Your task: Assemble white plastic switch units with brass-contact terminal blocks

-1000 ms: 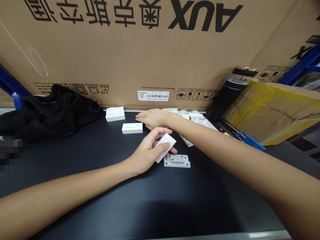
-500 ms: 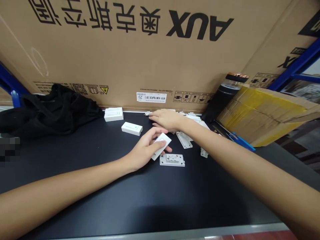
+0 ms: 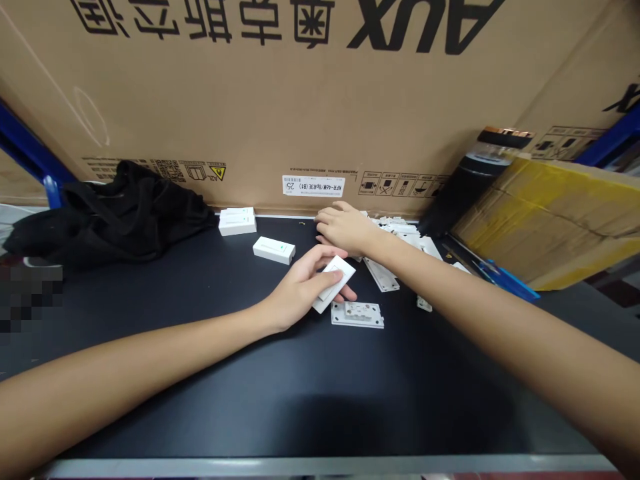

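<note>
My left hand (image 3: 304,285) holds a white wall switch (image 3: 334,284) tilted, with the thumb across its front. Just below those fingers, a white switch back plate (image 3: 357,315) lies on the dark table. Farther back, my right hand (image 3: 344,230) reaches down at the left side of a heap of white plastic parts (image 3: 403,229). Its fingers are bent inward, and what they hold, if anything, is hidden. Partly under the right forearm lies another white plate (image 3: 382,274). A tiny metallic piece (image 3: 301,223) rests left of the right hand.
Two small white boxes (image 3: 237,221) sit side by side at the back, with another white box (image 3: 274,250) nearer. Black cloth (image 3: 110,220) lies at left. A black bottle (image 3: 467,180), a taped carton (image 3: 555,220) and a blue tool (image 3: 510,280) are at right. A large cardboard box (image 3: 240,113) walls the back.
The camera view has shifted, so the things appear farther right. My right hand's fingers have curled in and moved away from the tiny piece. My left hand keeps hold of the wall switch.
</note>
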{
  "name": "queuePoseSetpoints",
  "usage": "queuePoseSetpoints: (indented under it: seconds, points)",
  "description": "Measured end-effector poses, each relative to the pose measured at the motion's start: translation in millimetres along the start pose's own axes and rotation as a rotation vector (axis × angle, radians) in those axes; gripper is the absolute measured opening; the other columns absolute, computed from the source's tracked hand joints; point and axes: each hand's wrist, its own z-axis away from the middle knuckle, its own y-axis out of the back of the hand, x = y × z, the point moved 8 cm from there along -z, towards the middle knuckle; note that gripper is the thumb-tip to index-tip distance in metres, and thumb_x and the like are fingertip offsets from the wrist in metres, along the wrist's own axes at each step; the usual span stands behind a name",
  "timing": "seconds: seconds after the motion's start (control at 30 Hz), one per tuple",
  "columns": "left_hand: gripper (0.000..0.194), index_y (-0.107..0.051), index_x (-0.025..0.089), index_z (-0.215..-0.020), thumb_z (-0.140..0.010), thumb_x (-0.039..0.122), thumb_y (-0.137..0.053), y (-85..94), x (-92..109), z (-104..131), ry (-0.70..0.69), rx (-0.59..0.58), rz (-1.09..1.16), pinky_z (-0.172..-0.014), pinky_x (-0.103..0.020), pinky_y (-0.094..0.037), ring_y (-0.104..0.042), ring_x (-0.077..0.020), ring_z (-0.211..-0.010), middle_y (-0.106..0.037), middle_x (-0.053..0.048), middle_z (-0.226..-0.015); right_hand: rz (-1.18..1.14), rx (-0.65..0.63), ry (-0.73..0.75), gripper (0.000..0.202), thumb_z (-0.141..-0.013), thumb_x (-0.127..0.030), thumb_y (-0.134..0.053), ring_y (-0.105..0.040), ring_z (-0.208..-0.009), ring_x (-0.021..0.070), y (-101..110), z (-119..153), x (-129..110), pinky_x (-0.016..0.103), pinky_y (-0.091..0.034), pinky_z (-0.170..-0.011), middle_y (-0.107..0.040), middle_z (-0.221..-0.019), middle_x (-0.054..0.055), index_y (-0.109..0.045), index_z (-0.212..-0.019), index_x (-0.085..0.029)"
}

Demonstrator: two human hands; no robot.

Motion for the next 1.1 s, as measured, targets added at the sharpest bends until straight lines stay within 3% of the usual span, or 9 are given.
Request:
queuePoseSetpoints:
  seconds: [0.17, 0.37, 0.5, 0.7, 0.87, 0.93, 1.0, 1.1]
  points:
    - [0.029, -0.052, 0.020, -0.124, -0.100, 0.035, -0.058, 0.6, -1, 2, -0.012, -0.052, -0.027, -0.072, -0.029, -0.055, -0.072, -0.0187, -0.077, -0.075, -0.007, -0.083, -0.028, 0.193, -0.157, 0.028, -0.101, -0.024, -0.045, -0.058, -0.118, 0.0317, 36, 29, 8, 0.047, -0.038, -0.104, -0.068, -0.124, 0.018, -0.067, -0.113, -0.011]
    - [0.034, -0.052, 0.018, -0.127, -0.099, 0.036, -0.060, -0.5, 0, 3, -0.046, -0.053, -0.108, -0.071, -0.029, -0.054, -0.068, -0.0165, -0.072, -0.071, -0.004, -0.079, -0.091, 0.268, -0.328, 0.023, -0.098, -0.023, -0.050, -0.059, -0.114, 0.0332, 60, 68, 8, 0.048, -0.041, -0.097, -0.069, -0.118, 0.015, -0.067, -0.111, -0.013]
    - [0.040, -0.051, 0.015, -0.131, -0.098, 0.036, -0.060, 11.0, 4, -6, -0.077, -0.039, -0.221, -0.070, -0.028, -0.054, -0.068, -0.0156, -0.072, -0.071, -0.003, -0.079, -0.081, 0.325, -0.390, 0.023, -0.098, -0.023, -0.050, -0.060, -0.109, 0.0320, 69, 95, 0, 0.046, -0.042, -0.094, -0.069, -0.114, 0.014, -0.066, -0.111, -0.014]
    - [0.042, -0.048, 0.015, -0.136, -0.102, 0.039, -0.053, 51.1, 16, -20, -0.096, 0.072, -0.484, -0.076, -0.030, -0.056, -0.071, -0.0164, -0.079, -0.074, -0.005, -0.086, -0.183, 0.342, -0.395, 0.019, -0.099, -0.023, -0.050, -0.060, -0.104, 0.0289, 74, 109, -3, 0.043, -0.041, -0.092, -0.070, -0.109, 0.011, -0.065, -0.107, -0.017]
    - [0.042, -0.050, 0.021, -0.135, -0.103, 0.049, -0.048, 58.4, 32, -10, -0.007, 0.021, -0.897, -0.075, -0.033, -0.054, -0.071, -0.0197, -0.079, -0.074, -0.003, -0.085, -0.217, 0.275, -0.336, 0.016, -0.099, -0.024, -0.049, -0.059, -0.103, 0.0278, 67, 108, -6, 0.043, -0.040, -0.093, -0.069, -0.104, 0.010, -0.064, -0.102, -0.018]
    - [0.045, -0.051, 0.023, -0.134, -0.101, 0.052, -0.052, 55.7, 39, 0, -0.016, -0.049, -1.102, -0.083, -0.037, -0.054, -0.071, -0.0218, -0.088, -0.074, -0.005, -0.098, -0.223, 0.244, -0.306, 0.016, -0.099, -0.023, -0.048, -0.059, -0.101, 0.0269, 64, 108, -8, 0.042, -0.039, -0.093, -0.069, -0.102, 0.010, -0.063, -0.101, -0.019]
    - [0.047, -0.052, 0.024, -0.135, -0.098, 0.052, -0.057, 52.0, 46, 13, -0.097, -0.114, -1.289, -0.098, -0.041, -0.050, -0.066, -0.0256, -0.111, -0.067, -0.009, -0.125, -0.227, 0.225, -0.286, 0.015, -0.099, -0.022, -0.049, -0.058, -0.100, 0.0263, 63, 108, -10, 0.042, -0.038, -0.093, -0.068, -0.102, 0.010, -0.063, -0.101, -0.019]
    - [0.046, -0.052, 0.025, -0.135, -0.097, 0.050, -0.059, 53.0, 47, 30, -0.157, -0.150, -1.396, -0.104, -0.041, -0.046, -0.059, -0.0262, -0.121, -0.059, -0.009, -0.134, -0.229, 0.213, -0.270, 0.016, -0.099, -0.022, -0.049, -0.059, -0.100, 0.0265, 64, 108, -13, 0.042, -0.038, -0.093, -0.068, -0.102, 0.010, -0.064, -0.099, -0.019]
